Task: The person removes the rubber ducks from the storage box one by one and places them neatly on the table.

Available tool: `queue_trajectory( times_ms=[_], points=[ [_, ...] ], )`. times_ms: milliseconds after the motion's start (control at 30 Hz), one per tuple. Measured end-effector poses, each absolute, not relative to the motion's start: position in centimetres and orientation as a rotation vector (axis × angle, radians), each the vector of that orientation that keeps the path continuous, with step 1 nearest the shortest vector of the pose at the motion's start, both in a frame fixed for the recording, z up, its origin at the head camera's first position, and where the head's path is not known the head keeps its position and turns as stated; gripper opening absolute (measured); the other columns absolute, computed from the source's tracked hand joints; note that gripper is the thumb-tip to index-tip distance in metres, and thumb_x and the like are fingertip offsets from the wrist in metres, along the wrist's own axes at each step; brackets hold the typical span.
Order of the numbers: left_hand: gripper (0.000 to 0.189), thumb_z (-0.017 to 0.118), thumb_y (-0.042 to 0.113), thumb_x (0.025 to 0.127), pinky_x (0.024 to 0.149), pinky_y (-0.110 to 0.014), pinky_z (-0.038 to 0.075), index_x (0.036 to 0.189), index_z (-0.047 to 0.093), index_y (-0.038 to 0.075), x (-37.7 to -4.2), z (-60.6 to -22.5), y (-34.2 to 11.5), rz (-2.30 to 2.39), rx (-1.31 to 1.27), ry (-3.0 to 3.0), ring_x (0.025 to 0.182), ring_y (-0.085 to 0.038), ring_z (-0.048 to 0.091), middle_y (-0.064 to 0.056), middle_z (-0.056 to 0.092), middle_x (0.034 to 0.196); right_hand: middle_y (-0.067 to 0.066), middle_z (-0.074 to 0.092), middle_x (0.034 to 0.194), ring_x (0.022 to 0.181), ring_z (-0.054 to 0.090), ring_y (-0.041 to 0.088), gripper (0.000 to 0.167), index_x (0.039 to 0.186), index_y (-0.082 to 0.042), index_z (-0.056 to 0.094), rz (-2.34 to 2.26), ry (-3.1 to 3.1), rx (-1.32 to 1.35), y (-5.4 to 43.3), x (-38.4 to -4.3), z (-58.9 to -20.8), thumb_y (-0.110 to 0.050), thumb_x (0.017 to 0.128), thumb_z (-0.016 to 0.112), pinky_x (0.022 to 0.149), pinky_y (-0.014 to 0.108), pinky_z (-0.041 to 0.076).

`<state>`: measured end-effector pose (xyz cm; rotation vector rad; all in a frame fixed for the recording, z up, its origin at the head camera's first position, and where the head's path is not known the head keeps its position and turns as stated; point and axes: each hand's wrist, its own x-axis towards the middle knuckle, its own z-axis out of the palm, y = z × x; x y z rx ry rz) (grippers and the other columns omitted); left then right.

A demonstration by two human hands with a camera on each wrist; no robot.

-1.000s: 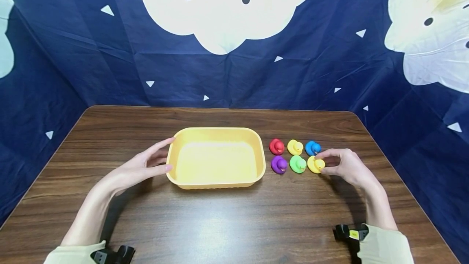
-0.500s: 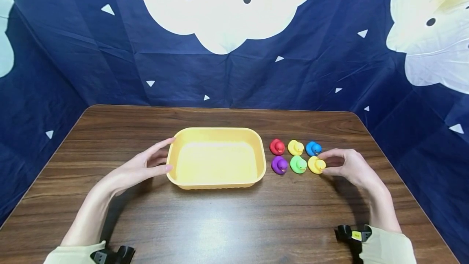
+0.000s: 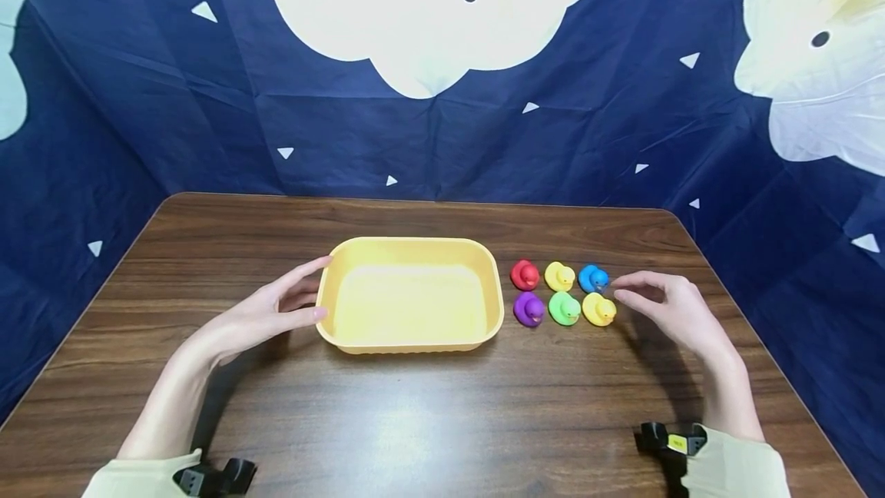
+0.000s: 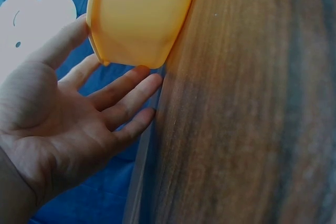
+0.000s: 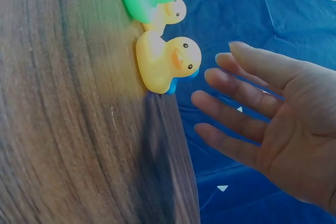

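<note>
A yellow plastic tub (image 3: 409, 349) stands mid-table with nothing in it. My left hand (image 3: 266, 313) touches its left end with thumb and fingertips, the fingers fairly straight, as the left wrist view of that hand (image 4: 68, 114) also shows. Right of the tub sit two rows of rubber ducks: red (image 3: 524, 275), yellow (image 3: 558, 277) and blue (image 3: 593, 279) behind; purple (image 3: 528, 310), green (image 3: 564, 308) and a second yellow duck (image 3: 598, 310) in front. My right hand (image 3: 674, 310) is just right of the blue and front yellow ducks, fingers extended and holding nothing.
The brown wood-grain table (image 3: 415, 421) ends at a back edge against a dark blue cloth (image 3: 332, 137) with white cloud figures. Black wrist devices (image 3: 214, 477) sit at both sleeves.
My right hand has left the front yellow duck and drawn slightly to the right and back. The ducks stay in their rows, and my left hand stays at the tub.
</note>
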<state>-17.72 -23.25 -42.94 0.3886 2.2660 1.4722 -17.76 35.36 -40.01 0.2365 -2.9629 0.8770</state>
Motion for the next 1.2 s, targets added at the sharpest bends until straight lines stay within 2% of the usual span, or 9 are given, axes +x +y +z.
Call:
queue_trajectory(
  times_ms=[233,533,767,900,1000,1067,1133,1200],
  points=[
    [0.078,0.066,0.029,0.102,0.097,-0.015,0.047,0.165,0.02,0.032,-17.6,-42.9,-23.4,1.46,0.377,2.268,0.146,-0.035,0.043,-0.015,0.042,0.161,0.012,0.077,0.117,0.094,0.053,-0.022,0.028,0.12,-0.013,0.075,0.863,-2.885,0.215,35.3,-17.6,-39.7,-0.032,0.103,0.065,0.077,0.008,0.045],
    [0.078,0.065,0.029,0.102,0.097,-0.015,0.048,0.165,0.02,0.032,-17.8,-43.1,-23.4,1.44,0.401,2.272,0.146,-0.035,0.044,-0.013,0.042,0.161,0.013,0.075,0.121,0.091,0.052,-0.024,0.028,0.121,-0.013,0.074,0.867,-2.861,0.135,35.2,-17.2,-39.9,-0.032,0.102,0.066,0.076,0.007,0.045],
    [0.077,0.065,0.029,0.102,0.098,-0.014,0.046,0.164,0.02,0.036,-18.0,-42.9,-23.3,1.414,0.436,2.307,0.143,-0.023,0.049,-0.011,0.043,0.161,0.014,0.074,0.123,0.096,0.05,-0.026,0.028,0.123,-0.013,0.074,0.912,-2.799,0.135,34.8,-17.2,-39.6,-0.029,0.1,0.069,0.079,0.002,0.042],
    [0.08,0.067,0.032,0.101,0.097,-0.012,0.044,0.165,0.018,0.034,-18.1,-42.6,-23.3,1.396,0.426,2.332,0.145,-0.031,0.047,-0.013,0.046,0.159,0.014,0.074,0.124,0.101,0.047,-0.026,0.029,0.125,-0.014,0.073,0.889,-2.772,0.151,34.7,-17.3,-39.7,-0.029,0.1,0.069,0.081,0.002,0.041],
    [0.081,0.067,0.032,0.101,0.096,-0.01,0.044,0.166,0.019,0.028,-18.0,-42.3,-23.3,1.392,0.428,2.366,0.144,-0.036,0.048,-0.017,0.048,0.157,0.014,0.073,0.125,0.104,0.045,-0.026,0.029,0.125,-0.013,0.073,0.85,-2.75,0.17,34.8,-17.6,-39.7,-0.027,0.099,0.07,0.082,0.001,0.041],
    [0.08,0.066,0.034,0.101,0.095,-0.009,0.044,0.165,0.02,0.025,-18.0,-42.0,-23.4,1.379,0.422,2.408,0.144,-0.037,0.048,-0.017,0.048,0.157,0.012,0.072,0.126,0.106,0.048,-0.023,0.029,0.125,-0.015,0.073,0.821,-2.741,0.189,34.9,-18.0,-39.6,-0.025,0.098,0.072,0.083,0.001,0.04],
    [0.078,0.064,0.035,0.103,0.095,-0.01,0.044,0.165,0.021,0.023,-18.0,-41.6,-23.7,1.356,0.416,2.468,0.144,-0.037,0.048,-0.018,0.048,0.158,0.011,0.072,0.125,0.109,0.056,-0.01,0.03,0.125,-0.014,0.073,0.776,-2.729,0.232,35.0,-18.5,-39.5,-0.023,0.097,0.074,0.084,0.002,0.038],
    [0.076,0.062,0.039,0.104,0.101,-0.02,0.047,0.165,0.021,0.025,-18.0,-41.1,-23.9,1.287,0.394,2.561,0.145,-0.036,0.047,-0.016,0.047,0.159,0.012,0.073,0.123,0.112,0.062,0.008,0.03,0.124,-0.013,0.073,0.724,-2.714,0.285,35.1,-19.0,-39.4,-0.021,0.095,0.075,0.086,0.006,0.038]
  ],
)
